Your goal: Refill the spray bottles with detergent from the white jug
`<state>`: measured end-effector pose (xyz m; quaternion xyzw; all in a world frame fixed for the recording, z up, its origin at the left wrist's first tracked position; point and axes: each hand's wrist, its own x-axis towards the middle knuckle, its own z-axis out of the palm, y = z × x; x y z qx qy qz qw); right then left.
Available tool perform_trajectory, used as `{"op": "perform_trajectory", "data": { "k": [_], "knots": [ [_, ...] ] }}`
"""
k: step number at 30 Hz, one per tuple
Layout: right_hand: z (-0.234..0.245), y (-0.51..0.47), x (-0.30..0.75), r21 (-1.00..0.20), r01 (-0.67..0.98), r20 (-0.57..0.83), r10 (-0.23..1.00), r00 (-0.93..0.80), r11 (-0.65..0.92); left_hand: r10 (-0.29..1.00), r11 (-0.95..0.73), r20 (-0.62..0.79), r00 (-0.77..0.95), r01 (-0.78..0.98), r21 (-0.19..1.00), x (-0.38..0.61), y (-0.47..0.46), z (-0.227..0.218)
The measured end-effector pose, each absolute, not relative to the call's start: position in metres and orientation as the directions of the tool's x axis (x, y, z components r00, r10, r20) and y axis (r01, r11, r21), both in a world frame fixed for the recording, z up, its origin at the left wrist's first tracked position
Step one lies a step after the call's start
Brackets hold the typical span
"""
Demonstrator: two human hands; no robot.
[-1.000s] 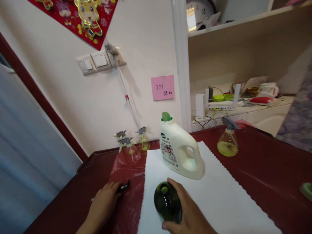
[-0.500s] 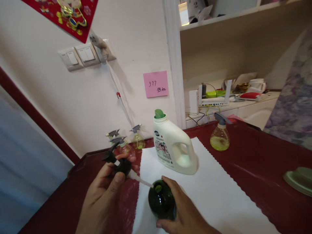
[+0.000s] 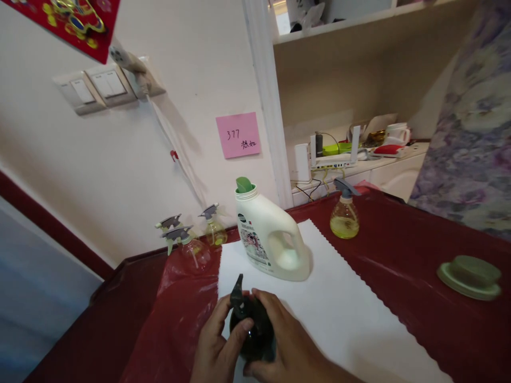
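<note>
A dark green pump bottle [image 3: 258, 348] stands on the white sheet near the bottom of the view. My right hand [image 3: 293, 346] is wrapped round its right side. At the bottle's mouth sits a black pump head [image 3: 237, 299], its nozzle pointing up and away. My left hand [image 3: 222, 343] is closed on the pump's collar, thumb in front; the tube no longer shows. Just beyond the hands stands a cream detergent jug [image 3: 271, 239] with an open neck, in which a green spout [image 3: 244, 184] shows.
Several spray bottles stand by the wall at left, one clear [image 3: 195, 252]. Another spray bottle [image 3: 345, 218] with yellow liquid is at right. A green cap [image 3: 470, 276] lies on the dark red tablecloth [image 3: 395, 244]. Behind is a shelf with a router [image 3: 333, 159].
My left hand has brought the pump right and down onto the bottle, its tube going out of sight inside. My right hand keeps hold of the bottle. The view has turned slightly right.
</note>
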<state>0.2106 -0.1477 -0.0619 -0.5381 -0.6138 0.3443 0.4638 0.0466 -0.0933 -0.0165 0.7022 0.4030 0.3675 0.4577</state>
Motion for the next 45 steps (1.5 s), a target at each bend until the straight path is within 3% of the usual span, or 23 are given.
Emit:
{"op": "perform_trajectory", "data": {
  "k": [9, 13, 19, 29, 34, 37, 41, 45],
  "knots": [
    [-0.059, -0.148, 0.21, -0.926, 0.32, 0.215, 0.977, 0.015, 0.199, 0.875, -0.318, 0.192, 0.443, 0.228, 0.921, 0.039, -0.087, -0.031],
    [-0.056, -0.15, 0.211, -0.927, 0.316, 0.22, 0.975, 0.024, 0.201, 0.878, -0.271, 0.136, 0.459, 0.241, 0.932, 0.038, -0.089, -0.034],
    [-0.063, -0.148, 0.21, -0.914, 0.35, 0.223, 0.975, 0.017, 0.203, 0.902, -0.252, 0.183, 0.39, 0.133, 0.958, 0.043, -0.09, -0.026],
    [-0.059, -0.148, 0.213, -0.911, 0.34, 0.253, 0.967, 0.013, 0.233, 0.863, -0.401, 0.238, 0.445, 0.319, 0.859, 0.047, -0.081, -0.009],
    [-0.06, -0.148, 0.212, -0.908, 0.346, 0.258, 0.966, 0.018, 0.237, 0.841, -0.33, 0.135, 0.524, 0.299, 0.895, 0.038, -0.082, -0.013],
    [-0.063, -0.146, 0.211, -0.899, 0.343, 0.291, 0.957, 0.0, 0.273, 0.868, -0.233, 0.081, 0.49, 0.257, 0.938, 0.036, -0.087, -0.018],
    [-0.066, -0.146, 0.211, -0.898, 0.355, 0.283, 0.959, 0.014, 0.26, 0.905, -0.211, 0.155, 0.397, 0.102, 0.972, 0.047, -0.09, -0.016],
    [-0.069, -0.146, 0.211, -0.903, 0.351, 0.276, 0.961, 0.032, 0.248, 0.909, -0.293, 0.2, 0.366, 0.219, 0.931, 0.056, -0.086, -0.011]
  ]
}}
